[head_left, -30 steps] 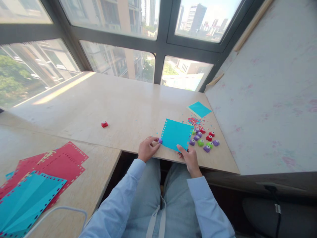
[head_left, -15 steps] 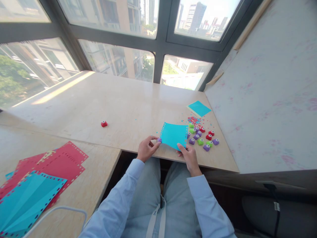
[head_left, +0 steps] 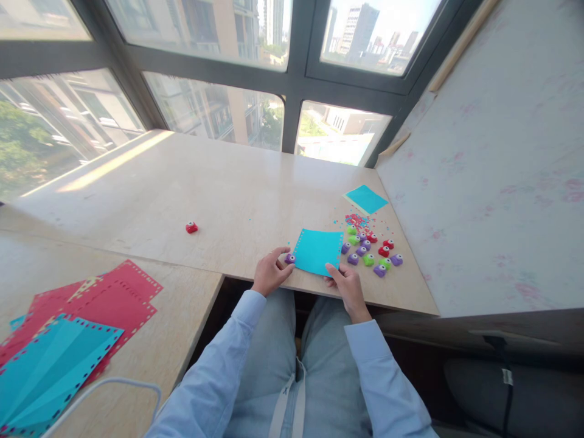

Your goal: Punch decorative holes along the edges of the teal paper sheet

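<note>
Between the thumb and fingers of my left hand (head_left: 270, 272) is a small purple paper punch (head_left: 289, 259), at the left edge of a blue sheet of paper (head_left: 318, 250). Small holes run down the sheet's left and right edges. My right hand (head_left: 347, 285) pinches the sheet at its lower right corner, thumb on top and fingers beneath. To the right of the sheet lie several more punches in purple, green and red, among them a green punch (head_left: 368, 260). Whether the held punch grips the paper's edge, I cannot tell.
Red and blue paper bits (head_left: 357, 220) are scattered behind the punches. Farther back lie blue sheets (head_left: 366, 199). A lone red punch (head_left: 191, 227) sits to the left. Punched red sheets (head_left: 121, 304) and blue sheets (head_left: 59, 371) overlap at lower left, near a white cable (head_left: 114, 382).
The blue sheet has tilted down and lies flatter, its right edge shifted slightly left. The purple punch in my left hand has moved slightly left and shows more fully.
</note>
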A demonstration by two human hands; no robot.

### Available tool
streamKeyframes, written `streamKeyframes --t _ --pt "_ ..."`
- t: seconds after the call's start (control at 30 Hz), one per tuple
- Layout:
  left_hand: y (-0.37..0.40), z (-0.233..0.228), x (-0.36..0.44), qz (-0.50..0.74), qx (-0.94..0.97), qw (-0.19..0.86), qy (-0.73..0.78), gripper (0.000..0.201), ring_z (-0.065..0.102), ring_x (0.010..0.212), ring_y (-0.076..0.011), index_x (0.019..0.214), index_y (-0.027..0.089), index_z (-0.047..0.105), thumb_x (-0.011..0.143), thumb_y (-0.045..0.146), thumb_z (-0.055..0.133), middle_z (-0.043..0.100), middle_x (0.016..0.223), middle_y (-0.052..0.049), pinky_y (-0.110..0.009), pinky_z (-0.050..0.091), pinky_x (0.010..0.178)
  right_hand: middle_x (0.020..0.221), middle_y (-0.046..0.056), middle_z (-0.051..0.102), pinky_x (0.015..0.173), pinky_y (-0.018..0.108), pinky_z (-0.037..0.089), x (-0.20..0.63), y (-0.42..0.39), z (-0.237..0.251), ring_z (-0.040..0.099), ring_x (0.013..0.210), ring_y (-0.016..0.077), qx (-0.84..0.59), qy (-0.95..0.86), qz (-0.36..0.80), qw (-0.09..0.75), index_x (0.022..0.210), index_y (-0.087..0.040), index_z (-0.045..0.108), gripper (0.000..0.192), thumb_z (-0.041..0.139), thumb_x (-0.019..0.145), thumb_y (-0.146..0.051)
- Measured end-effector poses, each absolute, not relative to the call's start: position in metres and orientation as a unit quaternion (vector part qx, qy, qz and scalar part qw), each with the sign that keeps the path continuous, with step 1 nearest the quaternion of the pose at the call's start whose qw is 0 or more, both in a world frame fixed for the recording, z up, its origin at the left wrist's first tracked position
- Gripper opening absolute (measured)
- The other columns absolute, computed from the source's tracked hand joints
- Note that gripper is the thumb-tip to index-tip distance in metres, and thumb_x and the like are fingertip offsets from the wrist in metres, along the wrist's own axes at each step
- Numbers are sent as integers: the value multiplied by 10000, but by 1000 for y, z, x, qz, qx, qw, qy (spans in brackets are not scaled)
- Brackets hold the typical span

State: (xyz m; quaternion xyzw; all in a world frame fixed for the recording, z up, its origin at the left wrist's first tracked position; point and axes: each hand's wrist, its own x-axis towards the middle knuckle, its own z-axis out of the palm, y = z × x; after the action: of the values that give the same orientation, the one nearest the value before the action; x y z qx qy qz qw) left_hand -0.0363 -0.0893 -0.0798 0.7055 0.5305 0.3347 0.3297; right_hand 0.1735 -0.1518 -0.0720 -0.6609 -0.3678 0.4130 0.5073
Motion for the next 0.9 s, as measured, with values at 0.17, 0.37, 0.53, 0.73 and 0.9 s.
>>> streamKeyframes --t 0.17,0.37,0.53,0.73,0.9 --pt "-86 -79 -36 321 709 340 528 306 574 539 -104 1044 227 657 743 277 652 667 675 40 -229 452 612 574 24 652 499 251 468 174 -152 -73 562 472 133 -662 -369 413 504 738 -137 658 380 686 714 -515" --pt "-86 -85 -38 337 705 374 499 335 553 546 -84 1070 241 641 750 340 664 711 918 12 -225 456 602 758 52 693 480 221 484 172 -151 -70 603 572 131 -637 -353 432 532 922 -136 660 409 700 701 -477" --pt "-85 -87 -40 352 701 396 478 356 516 523 -77 1082 224 632 761 377 658 709 935 -3 -214 429 553 672 6 650 441 213 465 169 -153 -68 586 535 127 -632 -348 424 547 883 -164 589 403 733 670 -475" --pt "-83 -88 -40 360 689 409 479 421 500 515 -77 1105 216 629 731 399 692 714 936 -16 -208 399 519 413 -76 450 365 208 281 154 -163 -65 379 353 80 -643 -442 417 467 619 -198 512 353 692 711 -487" --pt "-82 -88 -39 355 689 411 479 404 474 496 -69 1070 221 649 700 367 719 720 911 3 -207 389 510 418 -62 495 424 206 299 132 -157 -67 415 378 83 -610 -499 446 423 616 -196 505 278 643 752 -397"
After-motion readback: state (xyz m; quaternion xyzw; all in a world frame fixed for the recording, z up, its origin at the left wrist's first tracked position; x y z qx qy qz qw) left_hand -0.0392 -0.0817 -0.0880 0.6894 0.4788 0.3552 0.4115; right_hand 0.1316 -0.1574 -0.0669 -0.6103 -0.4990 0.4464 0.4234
